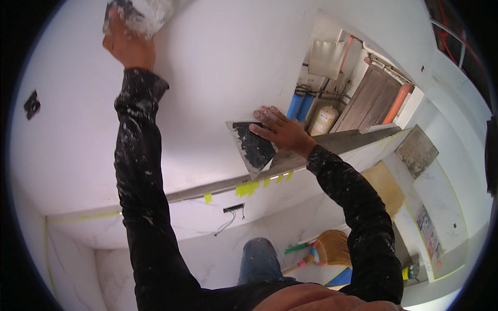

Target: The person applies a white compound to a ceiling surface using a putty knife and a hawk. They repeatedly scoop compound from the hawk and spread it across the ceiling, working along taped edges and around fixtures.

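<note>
My left hand (128, 47) is raised at the upper left, its fingers closed on a dark plate (110, 14). Thick white putty (150, 14) lies heaped and smeared beside the fingers. Lower and right of centre, my right hand (284, 129) grips a putty spatula (254, 142), a flat dark blade with a pale, putty-crusted border. Its fingers spread along the top edge, and dried white stuff coats their tips. The blade is at the smooth white wall (218, 67), just above a grey ledge (192, 194); whether its whole edge touches cannot be told.
An opening at the right shows blue filter housings (299, 107), a pale tank (323, 120) and a brown door (367, 98). Yellow tape (248, 187) marks the ledge. Wires hang from a wall slot (234, 208). Below lies a straw broom (332, 248). A wall hole (32, 105) is at far left.
</note>
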Action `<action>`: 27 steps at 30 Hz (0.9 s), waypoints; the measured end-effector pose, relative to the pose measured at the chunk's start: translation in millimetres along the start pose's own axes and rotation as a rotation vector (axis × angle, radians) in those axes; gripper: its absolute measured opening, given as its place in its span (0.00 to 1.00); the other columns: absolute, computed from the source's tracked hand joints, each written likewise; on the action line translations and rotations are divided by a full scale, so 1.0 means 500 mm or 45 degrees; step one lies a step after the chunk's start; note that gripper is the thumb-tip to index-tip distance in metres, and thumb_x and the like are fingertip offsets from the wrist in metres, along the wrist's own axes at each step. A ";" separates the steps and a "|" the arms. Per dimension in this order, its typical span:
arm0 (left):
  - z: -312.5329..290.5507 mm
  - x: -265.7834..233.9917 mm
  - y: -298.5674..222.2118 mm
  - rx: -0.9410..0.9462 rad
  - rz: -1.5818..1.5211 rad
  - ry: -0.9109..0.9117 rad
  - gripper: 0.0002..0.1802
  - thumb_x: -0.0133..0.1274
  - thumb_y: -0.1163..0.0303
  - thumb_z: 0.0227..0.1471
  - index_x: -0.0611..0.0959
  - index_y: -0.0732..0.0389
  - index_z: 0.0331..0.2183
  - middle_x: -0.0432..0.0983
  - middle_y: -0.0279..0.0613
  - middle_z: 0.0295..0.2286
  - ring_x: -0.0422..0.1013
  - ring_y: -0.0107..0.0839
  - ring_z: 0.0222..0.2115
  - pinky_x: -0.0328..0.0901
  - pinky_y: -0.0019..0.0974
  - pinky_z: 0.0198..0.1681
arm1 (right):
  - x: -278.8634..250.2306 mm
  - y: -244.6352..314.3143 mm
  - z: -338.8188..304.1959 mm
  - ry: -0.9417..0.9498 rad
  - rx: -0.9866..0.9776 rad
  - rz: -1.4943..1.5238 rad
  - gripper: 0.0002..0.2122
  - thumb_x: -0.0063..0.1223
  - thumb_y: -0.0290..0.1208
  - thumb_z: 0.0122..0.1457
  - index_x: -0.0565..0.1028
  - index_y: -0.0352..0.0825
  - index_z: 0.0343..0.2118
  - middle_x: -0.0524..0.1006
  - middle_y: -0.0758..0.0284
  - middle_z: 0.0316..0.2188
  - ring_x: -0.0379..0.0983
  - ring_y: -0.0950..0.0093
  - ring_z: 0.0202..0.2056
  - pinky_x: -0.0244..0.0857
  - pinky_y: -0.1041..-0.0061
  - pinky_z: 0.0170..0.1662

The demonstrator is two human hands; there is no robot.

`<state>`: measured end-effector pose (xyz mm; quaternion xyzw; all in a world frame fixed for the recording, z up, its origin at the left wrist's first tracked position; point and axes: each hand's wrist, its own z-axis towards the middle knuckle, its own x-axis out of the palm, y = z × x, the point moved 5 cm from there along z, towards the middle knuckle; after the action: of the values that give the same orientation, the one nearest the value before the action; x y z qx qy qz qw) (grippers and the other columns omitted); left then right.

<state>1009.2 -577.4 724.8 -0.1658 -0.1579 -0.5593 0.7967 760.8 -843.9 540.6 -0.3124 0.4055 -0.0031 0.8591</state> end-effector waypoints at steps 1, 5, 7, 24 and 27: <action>-0.010 0.010 -0.014 -0.019 -0.019 0.005 0.41 0.64 0.74 0.33 0.68 0.59 0.52 0.70 0.44 0.45 0.64 0.39 0.44 0.63 0.36 0.45 | -0.014 -0.021 -0.003 0.023 -0.006 -0.041 0.32 0.48 0.21 0.48 0.60 0.46 0.59 0.58 0.62 0.59 0.53 0.61 0.61 0.45 0.61 0.64; 0.000 -0.024 -0.096 0.036 0.118 -0.028 0.39 0.59 0.83 0.35 0.67 0.59 0.53 0.68 0.44 0.51 0.61 0.39 0.41 0.56 0.34 0.47 | -0.142 -0.144 0.077 -0.246 0.129 -0.185 0.35 0.45 0.14 0.46 0.57 0.44 0.61 0.55 0.62 0.61 0.48 0.60 0.63 0.45 0.62 0.65; 0.002 -0.021 -0.083 0.144 0.102 -0.055 0.40 0.58 0.84 0.34 0.67 0.61 0.53 0.67 0.43 0.52 0.61 0.40 0.41 0.56 0.34 0.47 | -0.212 -0.198 0.130 -0.440 0.191 -0.042 0.40 0.51 0.12 0.44 0.52 0.45 0.62 0.53 0.64 0.62 0.45 0.61 0.64 0.47 0.64 0.65; -0.129 -0.124 -0.148 -1.355 -1.437 0.374 0.32 0.54 0.69 0.47 0.64 0.68 0.53 0.65 0.43 0.51 0.65 0.37 0.47 0.60 0.37 0.52 | -0.074 0.233 -0.249 -1.082 1.400 2.096 0.12 0.43 0.27 0.62 0.70 0.30 0.47 0.73 0.63 0.43 0.68 0.75 0.45 0.64 0.74 0.48; -0.314 -0.197 -0.245 -1.457 -1.399 0.658 0.29 0.49 0.64 0.51 0.65 0.66 0.53 0.65 0.44 0.51 0.64 0.38 0.49 0.60 0.40 0.53 | -0.047 0.344 -0.390 -1.248 1.817 2.477 0.14 0.43 0.30 0.62 0.66 0.31 0.49 0.72 0.63 0.43 0.70 0.70 0.45 0.68 0.69 0.46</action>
<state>871.9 -602.9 551.9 -0.3107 0.2800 -0.8827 0.2143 566.1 -803.7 371.7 0.6618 0.0193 0.5171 0.5425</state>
